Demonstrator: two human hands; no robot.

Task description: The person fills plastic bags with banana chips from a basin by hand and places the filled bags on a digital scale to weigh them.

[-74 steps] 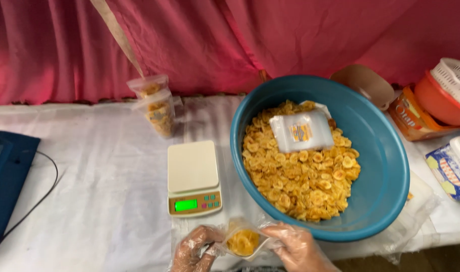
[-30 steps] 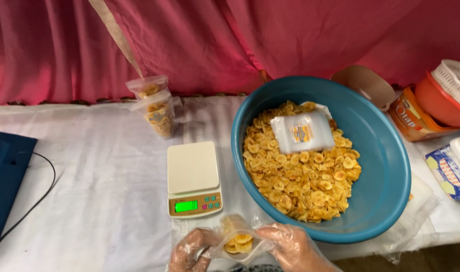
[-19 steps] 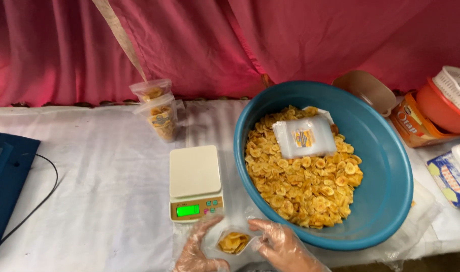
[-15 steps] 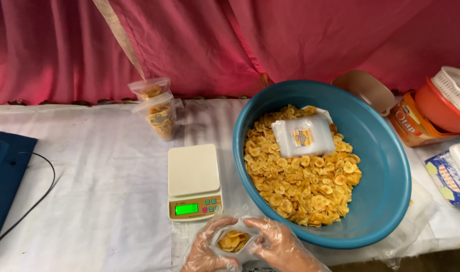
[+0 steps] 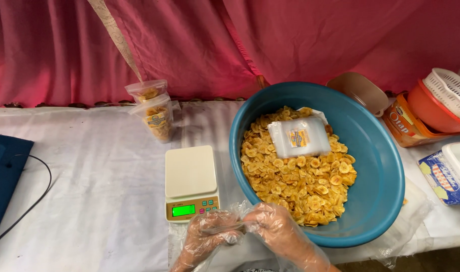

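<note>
My left hand (image 5: pixel 207 238) and my right hand (image 5: pixel 276 230), both in thin clear plastic gloves, meet at the table's front edge just below the scale (image 5: pixel 190 182). Together they pinch the top of a small clear bag (image 5: pixel 229 227); its contents are hidden by my fingers. A big blue basin (image 5: pixel 376 166) to the right holds a heap of yellow banana chips (image 5: pixel 298 174). A stack of empty clear bags (image 5: pixel 299 137) lies on the chips.
Two filled chip bags (image 5: pixel 154 113) stand at the back left of the scale. A dark blue device with a cable (image 5: pixel 6 176) sits at the left edge. Orange tubs, a white basket (image 5: pixel 449 90) and a box (image 5: pixel 444 176) crowd the right side. A pink curtain hangs behind.
The small bag of chips was open and visible between my hands; now my fingers have drawn together over its top and the chips are hidden.
</note>
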